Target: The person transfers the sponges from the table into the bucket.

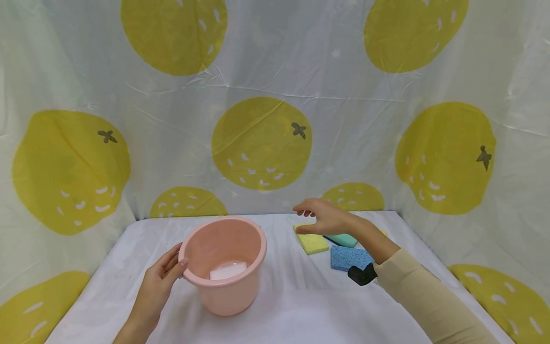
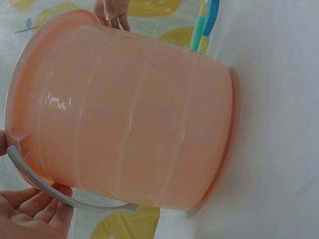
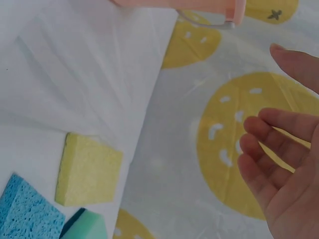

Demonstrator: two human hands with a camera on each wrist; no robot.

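A pink bucket [image 1: 229, 298] stands on the white-covered table, with a pale block [image 1: 228, 271] lying at its bottom. My left hand [image 1: 156, 282] grips the bucket's left rim, thumb over the edge and fingers outside. In the left wrist view the grey handle [image 2: 65, 198] hangs down beside those fingers. My right hand [image 1: 324, 217] hovers over the sponges, fingers loosely bent and nothing between them. Below it lie a yellow sponge [image 1: 312, 243], a green sponge [image 1: 343, 240] with a dark side, and a blue sponge [image 1: 350, 258], which the right forearm partly covers.
White cloth with large yellow fruit prints [image 1: 262, 143] hangs behind and at both sides of the table [image 1: 301, 310]. A black strap piece [image 1: 362, 275] sticks out from the right sleeve. Something small and yellow shows behind the right wrist.
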